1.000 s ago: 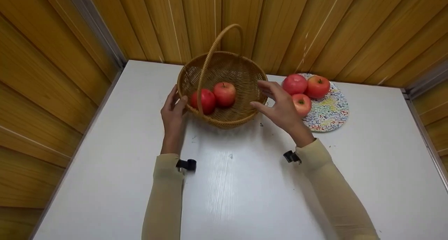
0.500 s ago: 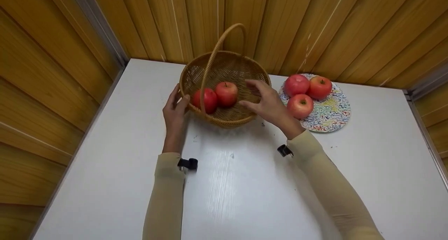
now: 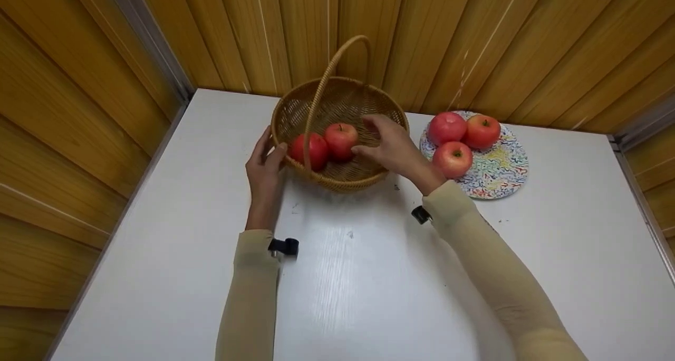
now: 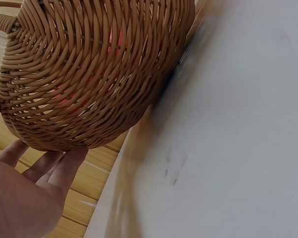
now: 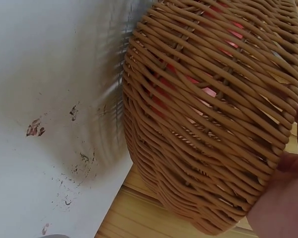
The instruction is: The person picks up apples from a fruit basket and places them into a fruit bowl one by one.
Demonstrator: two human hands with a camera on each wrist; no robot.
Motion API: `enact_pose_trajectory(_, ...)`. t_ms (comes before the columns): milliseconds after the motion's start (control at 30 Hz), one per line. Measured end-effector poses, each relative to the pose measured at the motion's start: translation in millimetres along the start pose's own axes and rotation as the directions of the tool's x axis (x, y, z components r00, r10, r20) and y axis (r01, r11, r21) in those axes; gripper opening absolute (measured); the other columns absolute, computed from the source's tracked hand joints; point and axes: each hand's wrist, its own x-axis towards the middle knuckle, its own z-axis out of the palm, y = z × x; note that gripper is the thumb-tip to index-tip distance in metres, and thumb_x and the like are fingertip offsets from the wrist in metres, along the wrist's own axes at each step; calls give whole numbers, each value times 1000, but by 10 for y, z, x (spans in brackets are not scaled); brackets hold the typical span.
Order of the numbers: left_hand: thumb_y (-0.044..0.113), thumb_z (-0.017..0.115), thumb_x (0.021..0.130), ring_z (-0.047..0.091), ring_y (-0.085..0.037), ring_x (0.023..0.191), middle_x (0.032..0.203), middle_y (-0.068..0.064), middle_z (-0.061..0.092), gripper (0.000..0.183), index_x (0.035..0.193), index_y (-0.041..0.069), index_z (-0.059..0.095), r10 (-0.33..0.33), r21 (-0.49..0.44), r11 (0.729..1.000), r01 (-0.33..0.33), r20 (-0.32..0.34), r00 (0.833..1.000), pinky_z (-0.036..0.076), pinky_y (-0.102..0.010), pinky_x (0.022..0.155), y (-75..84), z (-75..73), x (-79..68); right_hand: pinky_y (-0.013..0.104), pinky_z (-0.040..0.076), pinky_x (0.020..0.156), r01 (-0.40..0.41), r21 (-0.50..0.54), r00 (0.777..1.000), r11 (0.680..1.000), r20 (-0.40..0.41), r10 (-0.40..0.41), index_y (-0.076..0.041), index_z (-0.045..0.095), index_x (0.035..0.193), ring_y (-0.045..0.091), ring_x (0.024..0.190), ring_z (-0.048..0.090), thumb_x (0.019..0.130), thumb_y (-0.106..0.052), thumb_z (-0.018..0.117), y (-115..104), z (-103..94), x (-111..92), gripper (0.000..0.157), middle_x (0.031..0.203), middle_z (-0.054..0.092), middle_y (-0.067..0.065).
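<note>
A brown wicker basket (image 3: 348, 184) with a tall arched handle stands near the back of the table. Two red apples, one on the left (image 3: 316, 154) and one beside it (image 3: 341, 138), lie inside against each other. My left hand (image 3: 262, 177) holds the basket's left side, thumb over the rim; the left wrist view shows its fingers (image 4: 72, 166) against the outer weave. Over the right rim reaches my right hand (image 3: 396, 147), its thumb and fingers spread apart, the thumb tip right at the right-hand apple's edge. In the right wrist view, the basket wall (image 5: 208, 129) hides those fingertips.
To the right of the basket, a round multicoloured plate (image 3: 498, 176) bears three red apples (image 3: 452, 159). Wood-panelled walls (image 3: 432, 45) enclose the back and sides of the white table (image 3: 343, 276). Small dark marks (image 5: 36, 129) dot the tabletop.
My right hand has moved left from the basket's right rim, over its interior, towards the right-hand apple. My left hand stays at the basket's rim.
</note>
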Motion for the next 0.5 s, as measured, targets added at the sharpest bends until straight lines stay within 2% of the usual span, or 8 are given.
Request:
enact_pose_trajectory(100,19,61,107,55,-28,139,157,-17,51,56,162,15,47,-8,3,1000,8,-6,1000,50,-47,110,22,12,-9,48,37,120,-8,-24,1000,1000,20,8,3,47,154,37,143,47,95,-25,83,2,32,85,75,152,52,22)
enact_pose_trajectory(200,20,62,107,56,-26,137,156,-15,52,57,161,18,48,-9,-3,1000,9,-11,1000,50,-49,110,-21,4,14,48,36,121,-24,-44,999,999,41,26,3,47,154,37,144,45,95,-26,83,-13,54,153,75,154,51,23)
enact_pose_trajectory(367,23,63,106,56,-27,138,154,-12,54,55,160,23,51,20,-9,1000,-20,-10,1000,52,-49,108,-114,-18,54,48,36,121,-35,-63,997,997,71,40,5,47,153,38,144,46,96,-22,83,-13,102,261,73,153,50,24)
enact_pose_trajectory(500,25,64,105,57,-27,137,151,-8,57,55,158,23,53,49,-4,999,-49,1,999,54,-46,106,-124,-18,47,47,37,119,-24,-62,995,998,92,30,7,47,152,38,142,47,95,-18,82,18,157,350,71,151,52,25)
